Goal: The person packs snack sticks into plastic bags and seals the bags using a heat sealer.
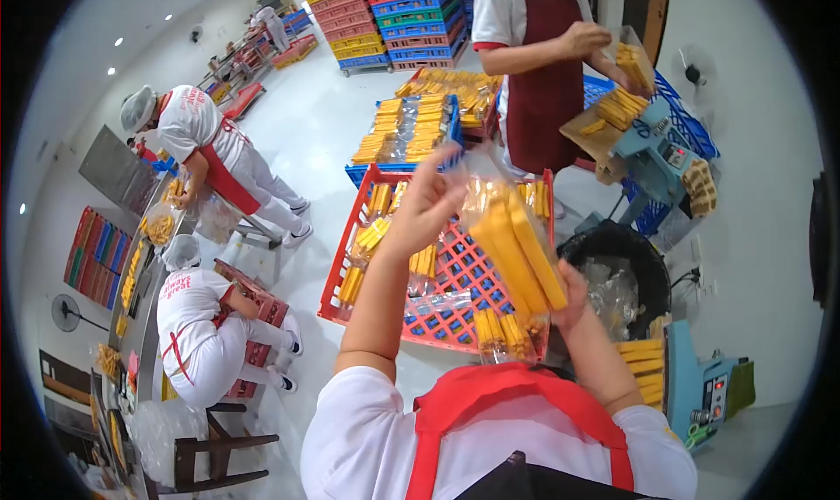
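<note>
A clear plastic bag of long yellow sticks (pixel 516 251) is held up in front of me, tilted, with its loose clear end upward. My right hand (pixel 573 297) grips its lower right side. Beside the clear end, my left hand (pixel 429 202) is raised with thumb and fingers apart; the fingertips are blurred, so contact with the film is unclear. Below is a red plastic crate (pixel 437 321), where several filled bags lie. One such bag (pixel 504 332) rests at the near right corner, and another group of yellow bundles (pixel 378 229) lines the left side.
Blue crates (pixel 357 172) of bagged sticks stand beyond. A co-worker in a maroon apron (pixel 544 71) holds a bag near a blue machine (pixel 661 154). To my right are a black bin (pixel 652 255) with plastic and another blue machine (pixel 700 382). Two people work at left.
</note>
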`<action>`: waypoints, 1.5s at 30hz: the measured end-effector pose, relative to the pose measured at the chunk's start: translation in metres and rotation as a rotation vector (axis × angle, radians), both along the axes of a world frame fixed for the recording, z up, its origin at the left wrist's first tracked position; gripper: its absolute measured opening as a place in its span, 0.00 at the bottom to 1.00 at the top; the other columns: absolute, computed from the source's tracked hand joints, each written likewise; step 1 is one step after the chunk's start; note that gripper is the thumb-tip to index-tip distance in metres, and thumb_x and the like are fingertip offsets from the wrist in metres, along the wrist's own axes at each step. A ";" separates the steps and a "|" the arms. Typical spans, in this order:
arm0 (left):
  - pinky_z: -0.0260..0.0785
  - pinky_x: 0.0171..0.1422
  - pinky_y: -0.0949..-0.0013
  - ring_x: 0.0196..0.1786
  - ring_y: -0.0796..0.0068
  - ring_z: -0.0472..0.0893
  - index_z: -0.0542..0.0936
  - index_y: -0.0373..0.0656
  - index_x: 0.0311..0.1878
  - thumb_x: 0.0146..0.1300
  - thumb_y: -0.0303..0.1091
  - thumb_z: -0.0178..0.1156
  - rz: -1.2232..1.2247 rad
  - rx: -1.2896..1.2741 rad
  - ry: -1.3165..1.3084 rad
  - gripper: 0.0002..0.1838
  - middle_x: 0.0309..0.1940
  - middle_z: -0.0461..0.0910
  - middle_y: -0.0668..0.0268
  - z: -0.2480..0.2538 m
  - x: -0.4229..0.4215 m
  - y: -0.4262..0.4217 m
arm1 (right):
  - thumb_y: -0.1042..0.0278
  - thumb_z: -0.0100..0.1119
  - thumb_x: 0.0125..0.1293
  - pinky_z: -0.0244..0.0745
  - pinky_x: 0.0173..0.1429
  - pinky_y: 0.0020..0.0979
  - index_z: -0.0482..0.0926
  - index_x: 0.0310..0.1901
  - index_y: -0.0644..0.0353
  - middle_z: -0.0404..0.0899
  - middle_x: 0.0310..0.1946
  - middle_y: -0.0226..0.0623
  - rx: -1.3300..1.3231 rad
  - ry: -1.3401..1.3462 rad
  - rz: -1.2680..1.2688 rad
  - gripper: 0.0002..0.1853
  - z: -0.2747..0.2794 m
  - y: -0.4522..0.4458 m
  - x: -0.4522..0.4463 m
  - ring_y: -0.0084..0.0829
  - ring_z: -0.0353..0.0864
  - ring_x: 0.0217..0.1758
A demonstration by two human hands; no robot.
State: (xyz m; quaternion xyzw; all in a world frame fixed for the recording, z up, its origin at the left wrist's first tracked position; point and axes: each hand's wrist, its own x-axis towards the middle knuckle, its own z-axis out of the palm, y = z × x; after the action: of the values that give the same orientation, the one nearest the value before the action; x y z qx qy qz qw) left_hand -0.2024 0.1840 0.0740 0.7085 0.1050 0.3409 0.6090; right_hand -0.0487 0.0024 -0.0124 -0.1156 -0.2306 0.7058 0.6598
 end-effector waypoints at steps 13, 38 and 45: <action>0.67 0.52 0.61 0.53 0.57 0.70 0.51 0.40 0.63 0.58 0.43 0.48 -0.898 -1.190 -0.378 0.33 0.57 0.61 0.53 -0.094 0.008 -0.065 | 0.69 0.59 0.53 0.52 0.62 0.31 0.54 0.59 0.68 0.59 0.57 0.46 0.081 -1.358 -0.970 0.34 0.072 0.001 0.005 0.33 0.58 0.61; 0.58 0.59 0.64 0.55 0.66 0.67 0.60 0.37 0.57 0.58 0.53 0.43 -0.018 -0.593 -0.414 0.31 0.52 0.67 0.59 -0.088 -0.039 -0.034 | 0.77 0.49 0.58 0.69 0.45 0.22 0.75 0.42 0.69 0.72 0.47 0.39 -0.043 -1.051 -0.402 0.11 0.090 -0.030 0.014 0.22 0.74 0.41; 0.54 0.62 0.66 0.58 0.66 0.64 0.53 0.36 0.62 0.62 0.51 0.36 0.131 -0.327 -0.186 0.32 0.55 0.63 0.57 -0.088 -0.037 -0.038 | 0.75 0.53 0.56 0.69 0.37 0.17 0.66 0.53 0.65 0.74 0.37 0.33 -0.064 -0.920 -0.399 0.20 0.065 -0.024 0.007 0.17 0.72 0.34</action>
State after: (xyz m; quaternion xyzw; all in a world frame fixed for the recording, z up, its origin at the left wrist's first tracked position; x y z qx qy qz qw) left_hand -0.2392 0.1456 -0.0137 0.5573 0.1480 0.4221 0.6995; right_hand -0.0421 -0.0219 0.0527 -0.4769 -0.4491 0.4487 0.6079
